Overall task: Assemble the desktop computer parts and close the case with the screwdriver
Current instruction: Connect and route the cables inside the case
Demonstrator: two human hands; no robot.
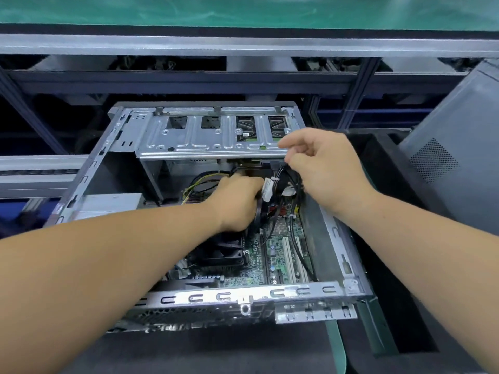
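Note:
An open grey desktop case (337,238) lies on the bench with its green motherboard (280,255) and black cooler fan (221,252) exposed. My left hand (237,203) reaches deep into the case above the fan, its fingers curled around a black part near the cable bundle (278,184). My right hand (324,168) hovers at the case's right side and grips the black cables with a white tag, just under the silver drive cage (213,139). The fingertips of both hands are partly hidden. No screwdriver is visible.
A grey side panel (456,163) with a mesh vent leans at the right. A black mat (391,279) lies under the case. Metal rack framing (189,79) runs behind, and a green surface (243,9) sits above it. A green strap (336,344) lies at front right.

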